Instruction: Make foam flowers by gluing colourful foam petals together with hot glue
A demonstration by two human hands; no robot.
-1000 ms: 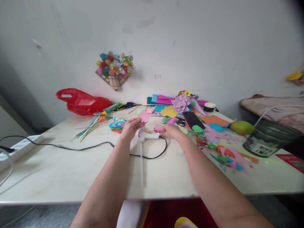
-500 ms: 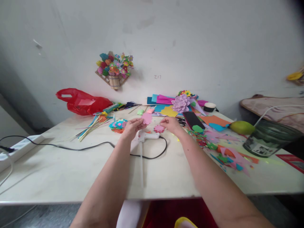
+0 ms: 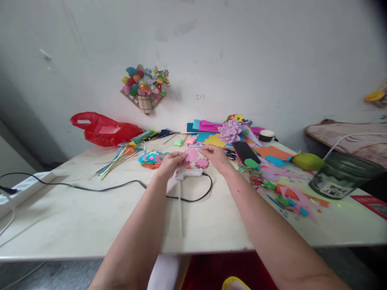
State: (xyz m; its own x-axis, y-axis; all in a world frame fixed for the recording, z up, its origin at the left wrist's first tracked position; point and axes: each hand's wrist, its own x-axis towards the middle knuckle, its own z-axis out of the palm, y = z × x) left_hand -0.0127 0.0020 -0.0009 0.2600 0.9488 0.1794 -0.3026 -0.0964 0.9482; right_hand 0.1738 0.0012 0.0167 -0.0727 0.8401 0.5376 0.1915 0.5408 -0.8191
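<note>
A pink flower-shaped cutout (image 3: 191,155) is pinched at its left side by my left hand (image 3: 172,162), held up above the table. My right hand (image 3: 215,156) has thumb and fingers pressed together, with the tips at the cutout's right edge; whatever they hold, if anything, is too small to make out. A second pink scalloped flower (image 3: 202,163) lies just below my right fingers. Under both hands lies a white glue gun (image 3: 190,173) with a glue stick (image 3: 180,213) pointing toward me. Left of my left hand is a pile of blue and orange flower cutouts (image 3: 151,158).
The gun's black cord (image 3: 105,187) runs left to a power strip (image 3: 27,187). Thin strips (image 3: 116,163) and a red bag (image 3: 105,131) lie back left. Coloured sheets (image 3: 208,127), a phone (image 3: 245,153), paper scraps (image 3: 290,197) and a glass jar (image 3: 341,177) spread to the right.
My left hand has moved the pink cutout slightly right and down. My right hand has shifted a little left and up, so its fingertips now meet the cutout's edge.
</note>
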